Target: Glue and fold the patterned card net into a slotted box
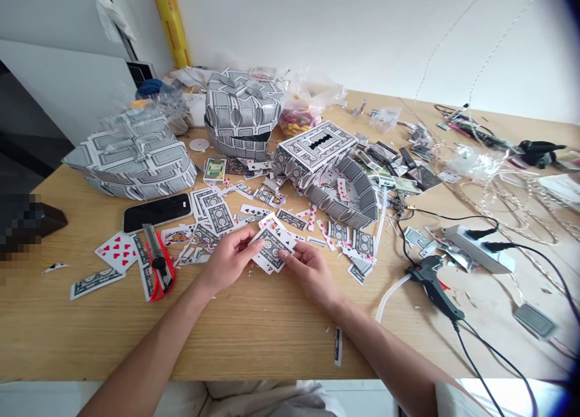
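Observation:
Between my two hands, above the front middle of the table, are a few playing cards (273,248), some with patterned backs up and some showing faces. My left hand (231,257) pinches their left edge, thumb on top. On the right, my right hand (310,269) grips the lower right edge, thumb also on top. Just beyond lie scattered whole and cut cards (220,214). A red utility knife (159,266) rests left of my left hand, beside a ten of hearts card (116,252). A black phone (157,213) lies behind the knife.
Boxes woven from folded cards stand behind: one at left (136,157), a taller one (242,112), and an open one (357,190) beside a rectangular card box (317,148). At right are a glue gun (437,287), a power strip (480,248) and tangled cords.

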The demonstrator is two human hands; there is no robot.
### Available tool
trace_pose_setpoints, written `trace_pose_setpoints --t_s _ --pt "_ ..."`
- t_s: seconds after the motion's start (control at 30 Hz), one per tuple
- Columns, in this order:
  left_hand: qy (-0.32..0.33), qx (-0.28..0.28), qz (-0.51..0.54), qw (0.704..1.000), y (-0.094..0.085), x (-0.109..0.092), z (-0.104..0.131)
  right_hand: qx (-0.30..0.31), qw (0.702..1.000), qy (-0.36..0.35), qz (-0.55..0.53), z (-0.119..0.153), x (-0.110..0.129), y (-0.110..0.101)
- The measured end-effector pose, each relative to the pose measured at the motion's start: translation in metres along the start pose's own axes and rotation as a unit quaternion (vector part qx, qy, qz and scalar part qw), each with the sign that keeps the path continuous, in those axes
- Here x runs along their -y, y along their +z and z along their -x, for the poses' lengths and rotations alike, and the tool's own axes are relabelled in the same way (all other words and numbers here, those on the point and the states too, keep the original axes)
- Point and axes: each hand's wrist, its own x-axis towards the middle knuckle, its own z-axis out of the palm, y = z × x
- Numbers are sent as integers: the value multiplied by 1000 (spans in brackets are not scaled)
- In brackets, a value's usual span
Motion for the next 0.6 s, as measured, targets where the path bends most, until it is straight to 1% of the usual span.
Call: trace_pose_setpoints --t_s 0.17,0.43,0.6 --pt "-6 -9 -21 1000 0 -1 -1 -7 1000 6 -6 0 0 0" --pt "-7 -18 -46 999 -2 5 -1 -20 999 23 -21 0 2 2" --pt "4 -52 -37 998 -2 8 -3 -14 1000 12 -16 0 3 1"
